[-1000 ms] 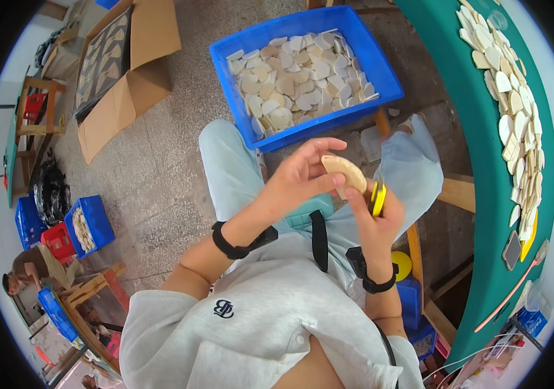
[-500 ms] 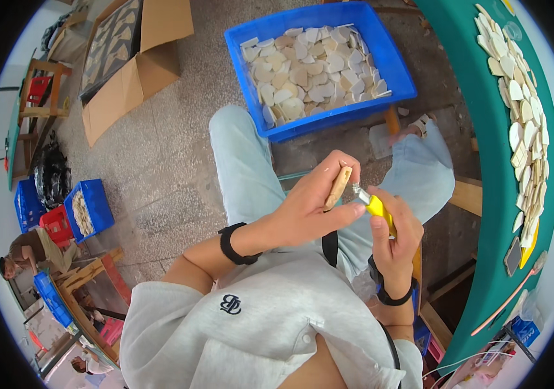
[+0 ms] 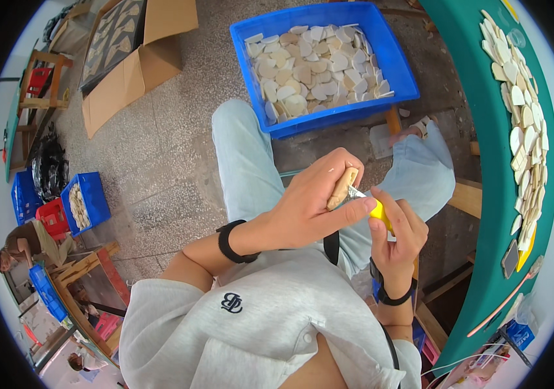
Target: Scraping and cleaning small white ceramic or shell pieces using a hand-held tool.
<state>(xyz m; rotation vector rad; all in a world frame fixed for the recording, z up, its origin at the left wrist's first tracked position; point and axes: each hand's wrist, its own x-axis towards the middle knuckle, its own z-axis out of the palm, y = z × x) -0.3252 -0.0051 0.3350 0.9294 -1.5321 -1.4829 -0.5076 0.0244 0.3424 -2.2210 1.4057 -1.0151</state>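
Note:
My left hand (image 3: 316, 201) grips a small tan, flat rounded piece (image 3: 342, 188), held on edge above my lap. My right hand (image 3: 397, 233) holds a yellow-handled knife (image 3: 379, 214) whose short blade touches the piece's edge. Both wrists wear black bands. Ahead on the floor stands a blue crate (image 3: 399, 71) filled with several similar pale pieces (image 3: 316, 65).
A green table (image 3: 484, 214) at my right carries a row of pale pieces (image 3: 523, 123). An open cardboard box (image 3: 134, 58) lies on the concrete floor at upper left. Small blue and red crates (image 3: 82, 204) and another person (image 3: 27, 240) sit at far left.
The tan piece has been turned from flat to on edge in my left hand, and the knife blade now meets its edge. Both hands sit slightly lower.

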